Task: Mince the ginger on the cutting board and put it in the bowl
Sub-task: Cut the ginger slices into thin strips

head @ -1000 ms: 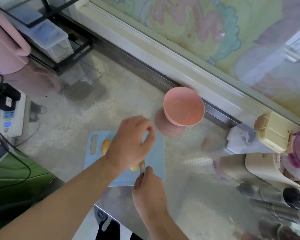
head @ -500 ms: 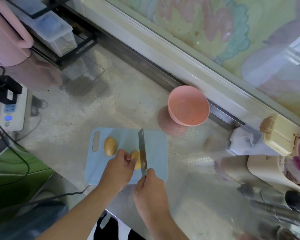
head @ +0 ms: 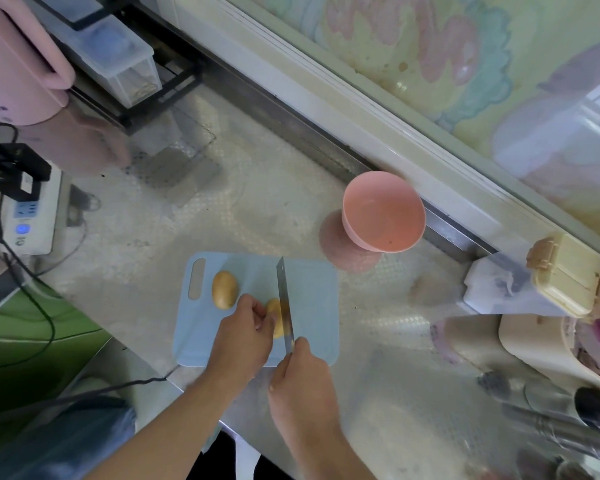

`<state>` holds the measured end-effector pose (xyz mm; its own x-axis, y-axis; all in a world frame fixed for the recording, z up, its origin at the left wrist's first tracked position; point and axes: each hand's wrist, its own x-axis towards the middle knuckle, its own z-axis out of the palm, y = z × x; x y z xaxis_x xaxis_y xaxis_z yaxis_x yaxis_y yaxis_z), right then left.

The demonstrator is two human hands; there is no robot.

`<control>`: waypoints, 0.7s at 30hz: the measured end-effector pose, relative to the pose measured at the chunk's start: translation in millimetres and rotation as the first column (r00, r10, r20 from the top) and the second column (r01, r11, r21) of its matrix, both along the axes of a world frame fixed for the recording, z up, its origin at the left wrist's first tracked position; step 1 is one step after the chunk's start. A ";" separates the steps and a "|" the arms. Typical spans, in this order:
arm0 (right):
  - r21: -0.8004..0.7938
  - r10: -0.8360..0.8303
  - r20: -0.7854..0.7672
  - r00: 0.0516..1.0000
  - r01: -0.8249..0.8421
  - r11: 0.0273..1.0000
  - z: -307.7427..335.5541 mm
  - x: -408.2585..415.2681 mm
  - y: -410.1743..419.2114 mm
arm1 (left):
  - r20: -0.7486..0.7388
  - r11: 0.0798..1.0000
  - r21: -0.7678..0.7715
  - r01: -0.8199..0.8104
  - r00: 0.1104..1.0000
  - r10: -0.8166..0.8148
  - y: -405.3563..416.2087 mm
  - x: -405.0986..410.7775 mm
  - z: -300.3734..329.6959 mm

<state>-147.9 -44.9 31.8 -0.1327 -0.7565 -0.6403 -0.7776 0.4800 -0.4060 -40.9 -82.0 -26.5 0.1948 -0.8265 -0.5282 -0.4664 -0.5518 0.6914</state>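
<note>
Your cutting board point(head: 312, 306) is pale blue, and the two ginger pieces on it are yellow-brown: one point(head: 224, 289) by the handle slot, one point(head: 275, 315) at the silver knife blade point(head: 284, 299). Your bowl point(head: 383, 213) is salmon pink. The desk point(head: 257, 202) is shiny off-white with a fine honeycomb pattern. At its far left corner you have a pink kettle point(head: 18, 60); the power strip point(head: 32, 216) is white with a blue light.

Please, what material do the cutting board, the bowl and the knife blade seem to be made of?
Cutting board: probably plastic, pale blue, matte, with a moulded handle slot. Bowl: likely plastic, pink, with a smooth, soft sheen. Knife blade: metal, grey and reflective.
</note>
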 end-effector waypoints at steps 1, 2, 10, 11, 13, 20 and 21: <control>0.003 0.003 0.002 1.000 -0.003 1.000 1.1 0.4 -0.2 | -0.001 1.000 -0.006 -0.004 1.000 0.004 0.2 -0.2 0.3; 0.008 0.008 0.004 1.000 -0.008 1.000 2.0 0.8 -0.6 | -0.002 1.000 -0.012 -0.008 1.000 0.008 0.6 -0.6 0.2; 0.041 0.001 -0.031 1.000 0.000 0.999 -4.3 2.0 7.1 | 0.010 0.997 -0.073 -0.020 1.000 0.021 6.9 -4.8 -4.6; 0.039 -0.009 -0.023 1.000 0.010 0.999 -6.2 1.3 7.6 | 0.004 0.997 -0.075 -0.025 1.000 0.026 7.9 -5.7 -4.6; 0.030 -0.016 -0.010 1.000 0.016 0.999 -9.6 -0.4 8.0 | 0.001 0.996 -0.083 -0.029 1.000 0.030 9.7 -7.5 -5.5; -0.014 -0.015 0.027 1.000 0.016 1.000 -12.4 -6.4 10.2 | -0.032 0.997 -0.077 -0.023 0.999 0.021 12.4 -9.3 -7.5; -0.019 -0.014 0.029 0.999 0.015 1.000 -12.4 -6.8 10.0 | -0.034 0.997 -0.075 -0.012 0.999 0.010 12.3 -8.5 -7.0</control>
<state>-154.7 -34.9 19.4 -0.1253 -0.7667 -0.6296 -0.7583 0.4833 -0.4375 -49.4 -69.7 -33.5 0.1870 -0.8622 -0.4708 -0.4362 -0.5023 0.7466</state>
